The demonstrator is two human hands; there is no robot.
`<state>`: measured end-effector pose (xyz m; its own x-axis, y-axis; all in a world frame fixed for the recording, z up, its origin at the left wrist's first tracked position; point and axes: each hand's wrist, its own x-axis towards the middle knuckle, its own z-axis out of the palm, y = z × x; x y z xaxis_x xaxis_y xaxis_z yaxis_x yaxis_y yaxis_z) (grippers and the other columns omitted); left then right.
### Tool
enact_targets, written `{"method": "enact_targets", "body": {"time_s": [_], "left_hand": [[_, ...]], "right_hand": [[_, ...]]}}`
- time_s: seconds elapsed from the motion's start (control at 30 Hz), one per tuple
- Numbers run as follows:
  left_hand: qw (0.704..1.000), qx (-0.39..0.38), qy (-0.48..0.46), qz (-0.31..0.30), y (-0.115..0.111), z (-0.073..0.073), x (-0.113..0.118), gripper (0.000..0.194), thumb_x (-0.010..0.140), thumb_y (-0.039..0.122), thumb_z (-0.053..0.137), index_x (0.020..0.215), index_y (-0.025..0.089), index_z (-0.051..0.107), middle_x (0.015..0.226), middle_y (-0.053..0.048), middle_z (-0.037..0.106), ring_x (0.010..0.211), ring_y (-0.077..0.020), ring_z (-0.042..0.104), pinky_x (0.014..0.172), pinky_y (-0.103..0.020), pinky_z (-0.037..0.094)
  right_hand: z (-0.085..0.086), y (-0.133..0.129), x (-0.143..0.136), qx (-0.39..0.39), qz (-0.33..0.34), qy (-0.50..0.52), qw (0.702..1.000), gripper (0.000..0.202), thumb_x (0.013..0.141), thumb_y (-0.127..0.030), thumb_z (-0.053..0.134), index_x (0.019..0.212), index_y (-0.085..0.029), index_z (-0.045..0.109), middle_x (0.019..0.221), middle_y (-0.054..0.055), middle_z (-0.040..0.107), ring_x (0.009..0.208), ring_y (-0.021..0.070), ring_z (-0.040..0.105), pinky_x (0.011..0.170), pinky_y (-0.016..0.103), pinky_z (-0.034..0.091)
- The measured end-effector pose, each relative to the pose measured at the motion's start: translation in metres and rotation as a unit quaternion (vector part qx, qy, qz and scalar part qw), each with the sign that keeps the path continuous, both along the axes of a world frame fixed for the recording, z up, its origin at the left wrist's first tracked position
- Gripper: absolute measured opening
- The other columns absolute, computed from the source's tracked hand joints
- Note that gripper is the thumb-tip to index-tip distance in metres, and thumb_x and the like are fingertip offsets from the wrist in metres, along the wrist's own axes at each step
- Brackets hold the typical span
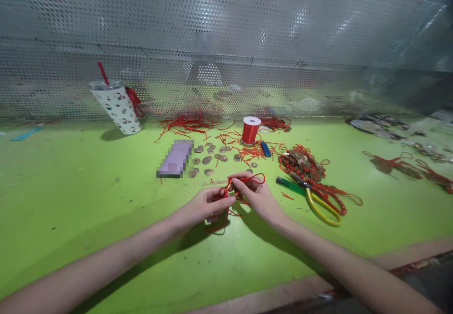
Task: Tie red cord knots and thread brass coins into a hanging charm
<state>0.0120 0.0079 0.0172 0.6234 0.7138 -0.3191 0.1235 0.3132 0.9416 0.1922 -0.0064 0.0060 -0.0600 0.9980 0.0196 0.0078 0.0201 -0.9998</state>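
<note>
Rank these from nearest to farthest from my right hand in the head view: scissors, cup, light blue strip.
From your right hand:
1. Scissors, just to its right.
2. Cup, farther back, to its left.
3. Light blue strip, at the far left, beyond the cup.

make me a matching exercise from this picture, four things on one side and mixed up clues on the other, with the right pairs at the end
Things
1. tumbler
2. spool
3. scissors
4. knotted red cord

Clues
A. partly yellow, lying on the table
B. held between the left hand and the right hand
C. patterned, with a red straw
D. upright, red with a white top

Pairs
1-C, 2-D, 3-A, 4-B
</note>
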Motion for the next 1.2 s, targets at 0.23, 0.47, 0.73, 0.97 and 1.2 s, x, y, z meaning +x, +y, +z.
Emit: {"method": "enact_targets", "body": {"time_s": [0.23,0.47,0.73,0.97,1.2], "left_hand": [[0.975,0.200,0.099,0.000,0.015,0.006,-0.008,0.032,0.088,0.047,0.062,0.075,0.018,0.066,0.071,-0.003,0.062,0.069,-0.0177,0.055,0.062,-0.030,0.040],[0.889,0.406,0.209,0.034,0.015,0.010,-0.018,0.031,0.090,0.042,0.061,0.072,0.021,0.073,0.112,-0.011,0.062,0.096,-0.0256,0.061,0.086,-0.042,0.049],[0.881,0.445,0.155,0.033,0.012,0.016,-0.014,0.024,0.089,0.038,0.066,0.072,0.023,0.073,0.105,-0.011,0.071,0.108,-0.0307,0.057,0.101,-0.048,0.042],[0.993,0.112,0.028,-0.015,0.000,0.014,-0.006,0.040,0.091,0.056,0.059,0.088,0.017,0.066,0.077,-0.008,0.068,0.062,-0.0170,0.059,0.056,-0.028,0.044],[0.994,0.102,0.020,0.031,0.007,0.006,-0.006,0.041,0.083,0.058,0.068,0.084,0.017,0.065,0.058,0.005,0.043,0.052,-0.0097,0.035,0.049,-0.024,0.026]], "right_hand": [[-0.002,0.008,0.004,-0.022,-0.007,0.035,0.999,0.038,0.081,-0.053,0.071,0.096,-0.019,0.063,0.074,0.002,0.066,0.062,0.0151,0.060,0.058,0.029,0.047],[-0.005,0.011,0.005,-0.007,-0.012,0.045,0.999,0.039,0.079,-0.054,0.072,0.089,-0.018,0.061,0.067,0.000,0.061,0.058,0.0131,0.055,0.057,0.029,0.045],[0.006,0.005,0.005,0.014,-0.019,0.024,0.999,0.037,0.082,-0.055,0.070,0.084,-0.019,0.061,0.063,-0.003,0.056,0.054,0.0115,0.048,0.055,0.028,0.040],[0.012,0.001,0.004,0.014,-0.019,0.053,0.998,0.033,0.083,-0.051,0.072,0.084,-0.020,0.058,0.068,-0.002,0.057,0.056,0.0114,0.052,0.055,0.028,0.044],[0.008,0.004,0.002,0.004,-0.013,0.095,0.995,0.036,0.078,-0.051,0.076,0.084,-0.019,0.059,0.070,-0.001,0.061,0.056,0.0114,0.053,0.053,0.028,0.045]]}}
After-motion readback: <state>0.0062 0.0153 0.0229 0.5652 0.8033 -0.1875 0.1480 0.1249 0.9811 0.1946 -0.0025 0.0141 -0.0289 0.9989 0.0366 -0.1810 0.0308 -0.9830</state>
